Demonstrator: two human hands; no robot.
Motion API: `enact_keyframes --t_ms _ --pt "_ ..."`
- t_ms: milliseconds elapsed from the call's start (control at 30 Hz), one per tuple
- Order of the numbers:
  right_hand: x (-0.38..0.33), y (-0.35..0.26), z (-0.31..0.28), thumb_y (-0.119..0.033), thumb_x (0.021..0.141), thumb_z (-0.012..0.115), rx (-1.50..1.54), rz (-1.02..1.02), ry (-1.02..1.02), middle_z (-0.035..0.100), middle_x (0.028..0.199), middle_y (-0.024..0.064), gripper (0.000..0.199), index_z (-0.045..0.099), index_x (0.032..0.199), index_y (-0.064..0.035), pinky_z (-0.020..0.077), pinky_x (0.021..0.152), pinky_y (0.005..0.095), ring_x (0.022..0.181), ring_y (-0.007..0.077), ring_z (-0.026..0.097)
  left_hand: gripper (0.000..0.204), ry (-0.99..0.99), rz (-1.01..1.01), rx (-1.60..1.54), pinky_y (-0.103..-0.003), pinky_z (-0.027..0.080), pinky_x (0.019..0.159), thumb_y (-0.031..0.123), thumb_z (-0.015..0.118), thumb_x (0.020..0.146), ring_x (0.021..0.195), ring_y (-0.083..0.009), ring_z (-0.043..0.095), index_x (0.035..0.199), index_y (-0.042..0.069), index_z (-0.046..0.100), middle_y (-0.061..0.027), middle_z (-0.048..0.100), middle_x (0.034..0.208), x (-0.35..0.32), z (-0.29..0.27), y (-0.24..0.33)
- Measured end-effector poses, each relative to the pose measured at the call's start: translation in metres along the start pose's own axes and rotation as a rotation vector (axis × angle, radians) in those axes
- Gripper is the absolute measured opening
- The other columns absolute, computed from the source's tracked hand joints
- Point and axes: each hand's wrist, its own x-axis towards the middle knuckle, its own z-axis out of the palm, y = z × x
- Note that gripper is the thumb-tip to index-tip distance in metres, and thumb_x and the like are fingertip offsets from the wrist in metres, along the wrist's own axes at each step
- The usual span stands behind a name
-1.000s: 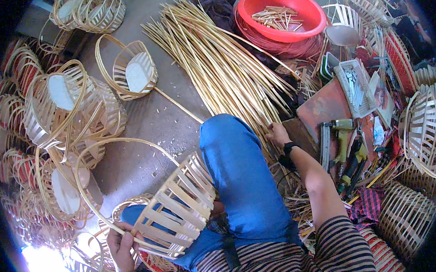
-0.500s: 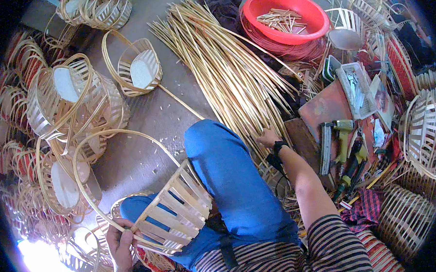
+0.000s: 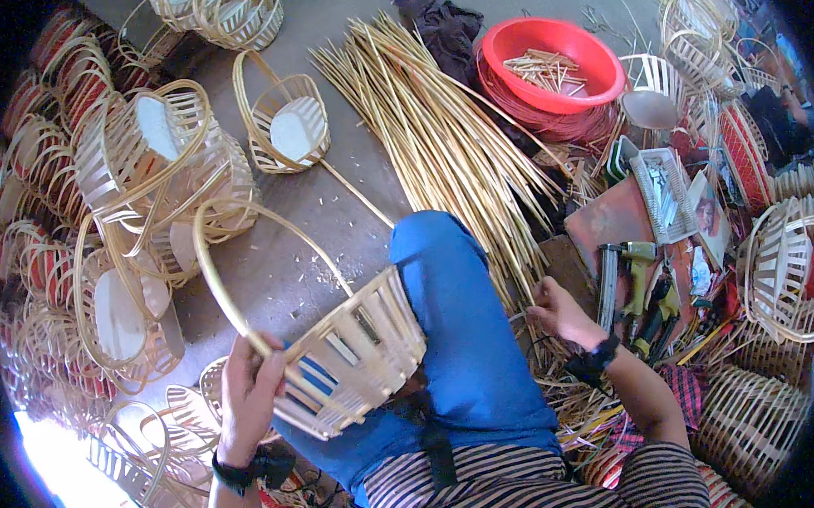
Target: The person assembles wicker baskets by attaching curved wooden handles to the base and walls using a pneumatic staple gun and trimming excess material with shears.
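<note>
1. The basket (image 3: 352, 361) is a small round one made of pale flat bamboo slats set upright with gaps between them, bound by horizontal bands at rim and base; a long thin hoop handle (image 3: 244, 247) of the same pale strip arches out from it toward the upper left.
2. It lies tilted on its side over the person's blue-trousered knee (image 3: 459, 320), its open mouth turned to the lower left.
3. The left hand (image 3: 248, 394) grips the basket at the rim where the handle meets it; the fingers are curled closed around the strip, so the grip sits at the basket's left edge with the body of the basket just to its right.
4. The right hand (image 3: 554, 310) is well apart from the basket, on the other side of the knee. Its grip is partly closed at the near ends of the bundle of long bamboo strips (image 3: 439, 137) lying on the floor (image 3: 336, 205); whether it has actually pinched one I cannot tell.
5. Just beyond that hand lie a nail gun (image 3: 629, 273) and a red basin (image 3: 552, 61) holding short sticks.
6. Finished handled baskets (image 3: 148, 161) are heaped on the floor to the left.
</note>
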Motion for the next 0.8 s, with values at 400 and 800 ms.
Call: enact_keyframes --t_ms 400,800 --pt "-0.083 -0.131 0.049 -0.015 0.075 0.055 0.819 -0.038 -1.167 0.056 0.067 0.0099 0.017 0.043 0.071 -0.0040 0.0427 0.041 0.0202 0.050 0.0119 0.054 0.023 -0.189 0.227 0.026 -0.023 0.036 0.047 0.021 0.042 0.081 0.050 -0.0087 0.045 0.072 0.000 0.042 -0.0042 0.046 0.056 0.049 0.041 -0.001" --pt "-0.056 -0.147 0.083 -0.017 0.075 0.056 -0.176 -0.305 -0.571 0.053 0.055 0.0074 0.021 0.045 0.071 0.0012 0.0403 0.041 0.0234 0.045 0.0130 0.053 0.027 -0.443 0.207 -0.155 -0.019 0.043 0.062 0.020 0.047 0.080 0.070 -0.0071 0.051 0.099 0.000 0.048 -0.0030 0.055 0.081 0.051 0.038 0.004"
